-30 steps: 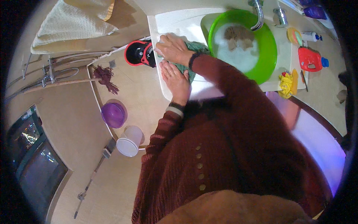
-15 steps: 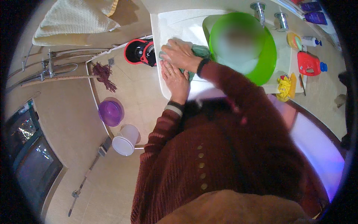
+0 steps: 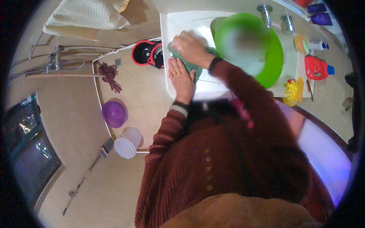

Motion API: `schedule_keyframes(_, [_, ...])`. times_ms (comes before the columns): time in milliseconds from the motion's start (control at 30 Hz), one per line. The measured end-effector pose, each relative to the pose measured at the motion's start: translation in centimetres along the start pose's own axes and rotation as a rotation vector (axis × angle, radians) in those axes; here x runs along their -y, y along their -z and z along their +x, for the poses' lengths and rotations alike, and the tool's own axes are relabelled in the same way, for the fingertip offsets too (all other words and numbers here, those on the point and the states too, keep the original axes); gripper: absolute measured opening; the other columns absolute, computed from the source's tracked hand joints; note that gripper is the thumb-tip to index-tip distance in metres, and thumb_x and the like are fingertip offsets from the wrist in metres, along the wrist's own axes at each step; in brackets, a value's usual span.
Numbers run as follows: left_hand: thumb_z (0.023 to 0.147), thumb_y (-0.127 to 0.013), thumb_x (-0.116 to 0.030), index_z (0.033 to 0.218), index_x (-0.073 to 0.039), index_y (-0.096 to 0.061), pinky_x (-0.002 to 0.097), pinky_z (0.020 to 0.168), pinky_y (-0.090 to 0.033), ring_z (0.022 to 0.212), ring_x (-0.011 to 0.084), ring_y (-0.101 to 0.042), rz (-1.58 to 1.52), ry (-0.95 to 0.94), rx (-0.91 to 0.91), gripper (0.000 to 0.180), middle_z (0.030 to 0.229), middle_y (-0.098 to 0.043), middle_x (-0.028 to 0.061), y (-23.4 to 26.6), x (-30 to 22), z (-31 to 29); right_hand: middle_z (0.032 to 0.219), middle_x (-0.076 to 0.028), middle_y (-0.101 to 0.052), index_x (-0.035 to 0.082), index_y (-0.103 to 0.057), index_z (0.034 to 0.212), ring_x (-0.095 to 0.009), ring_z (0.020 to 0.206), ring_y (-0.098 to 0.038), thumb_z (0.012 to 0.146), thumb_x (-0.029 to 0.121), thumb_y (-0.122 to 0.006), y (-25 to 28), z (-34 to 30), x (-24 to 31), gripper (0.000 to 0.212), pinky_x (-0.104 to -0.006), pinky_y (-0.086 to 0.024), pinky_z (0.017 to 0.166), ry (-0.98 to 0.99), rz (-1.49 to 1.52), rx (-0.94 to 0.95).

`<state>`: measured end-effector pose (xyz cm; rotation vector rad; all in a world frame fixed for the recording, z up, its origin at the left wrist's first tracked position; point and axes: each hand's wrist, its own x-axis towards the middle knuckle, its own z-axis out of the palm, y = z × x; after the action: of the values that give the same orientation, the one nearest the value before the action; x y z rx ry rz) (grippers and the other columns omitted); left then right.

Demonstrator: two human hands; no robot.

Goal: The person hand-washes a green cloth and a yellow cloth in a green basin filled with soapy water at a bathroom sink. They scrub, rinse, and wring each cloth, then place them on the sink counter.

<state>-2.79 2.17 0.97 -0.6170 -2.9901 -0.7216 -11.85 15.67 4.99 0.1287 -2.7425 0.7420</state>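
Note:
A wet green cloth [image 3: 195, 70] lies spread over the white washboard-like counter [image 3: 208, 84] left of the basin. My left hand [image 3: 182, 80] rests flat on its near left part, fingers stretched out and holding it down. Over the cloth's far part is my right hand [image 3: 192, 49], its fingers curled and slightly smeared by motion; it seems to be closed on the cloth, though its fingertips are hidden. To the right stands a bright green basin [image 3: 274, 68] with whitish, cloudy water, partly blurred.
Behind the basin rises a chrome tap [image 3: 265, 16]. At right are a red jug [image 3: 316, 68], a yellow scrubber [image 3: 291, 93] and a sponge [image 3: 301, 45]. On the floor at left stand a black-red mop bucket [image 3: 141, 53], a purple basin [image 3: 113, 114] and a white bucket [image 3: 127, 144].
My right hand has shifted slightly right and its fingers have curled up. More of the green cloth now shows, flatter, between my hands. My left hand stays nearly in place.

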Motion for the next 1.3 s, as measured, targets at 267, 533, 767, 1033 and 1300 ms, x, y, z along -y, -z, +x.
schedule_keyframes(267, [0.088,-0.070,-0.018,0.154,0.009,-0.023,0.0515,0.122,-0.018,0.150,0.0464,-0.024,-0.378,0.022,-0.041,0.085,0.160,-0.027,0.0328,0.4,0.2,-2.1,0.098,-0.018,-0.058,0.002,-0.064,0.096,-0.037,0.091,-0.062,0.088,0.009,-0.066,16.0,4.2,4.0,0.011,-0.0431,-0.051,0.080,0.259,0.178,-0.502])
schedule_keyframes(533, [0.105,-0.049,-0.017,0.151,0.007,-0.036,0.0396,0.107,-0.043,0.126,0.0263,-0.053,-1.231,0.456,-0.211,0.053,0.144,-0.050,0.0180,3.0,2.4,0.1,0.112,-0.008,-0.062,0.010,-0.071,0.098,-0.028,0.108,-0.059,0.082,0.017,-0.073,7.7,-5.9,3.4,0.018,-0.0443,-0.047,0.094,0.390,0.100,0.161])
schedule_keyframes(767, [0.084,-0.071,-0.006,0.140,0.007,-0.047,0.0469,0.095,-0.044,0.102,0.0409,-0.053,-0.495,0.083,-0.205,0.062,0.112,-0.052,0.0245,1.2,1.7,1.7,0.130,-0.015,-0.053,0.021,-0.062,0.130,-0.041,0.118,-0.047,0.087,0.029,-0.069,2.6,-1.9,-2.5,0.045,-0.0577,-0.043,0.096,-0.066,0.067,-0.071])
schedule_keyframes(1033, [0.082,-0.066,-0.006,0.141,0.005,-0.049,0.0559,0.111,-0.032,0.135,0.0483,-0.041,-0.185,0.056,-0.281,0.062,0.146,-0.041,0.0342,0.7,1.7,-1.9,0.128,-0.013,-0.054,0.029,-0.060,0.133,-0.035,0.125,-0.045,0.090,0.036,-0.068,-5.6,0.9,-2.4,0.044,-0.0607,-0.038,0.089,-0.008,-0.165,0.174])
schedule_keyframes(1300, [0.094,-0.059,-0.036,0.150,0.002,-0.040,0.0551,0.124,-0.007,0.153,0.0475,-0.012,-0.050,-0.055,-0.031,0.071,0.159,-0.031,0.0278,0.0,0.9,-2.1,0.119,-0.012,-0.059,0.026,-0.070,0.111,-0.035,0.113,-0.053,0.082,0.035,-0.073,2.8,-9.3,3.2,0.030,-0.0608,-0.041,0.087,0.415,-0.001,0.070])
